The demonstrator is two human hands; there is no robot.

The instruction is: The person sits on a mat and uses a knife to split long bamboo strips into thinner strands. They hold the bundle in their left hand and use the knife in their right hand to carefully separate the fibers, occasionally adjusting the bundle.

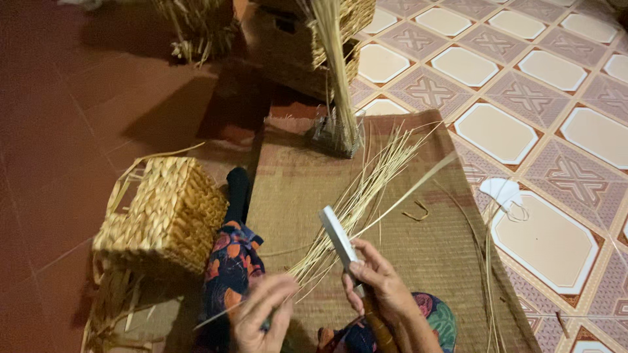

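On a brown woven mat [418,261] spread over patterned floor tiles [556,72], a seated person works a bundle of pale straw strands [356,196] that fans out toward an upright sheaf [337,78]. A woven basket [163,216] lies tipped just beside the person's knee. The right hand [383,281], raised at mid-lap, has its fingers clamped around a broad-bladed knife [340,242] laid against the strands. The left hand [261,314], lower down, pinches the bundle's gathered end, fingers curled together.

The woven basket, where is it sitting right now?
The woven basket lies tipped on the red floor, left of the brown mat, beside the person's patterned-clothed leg.
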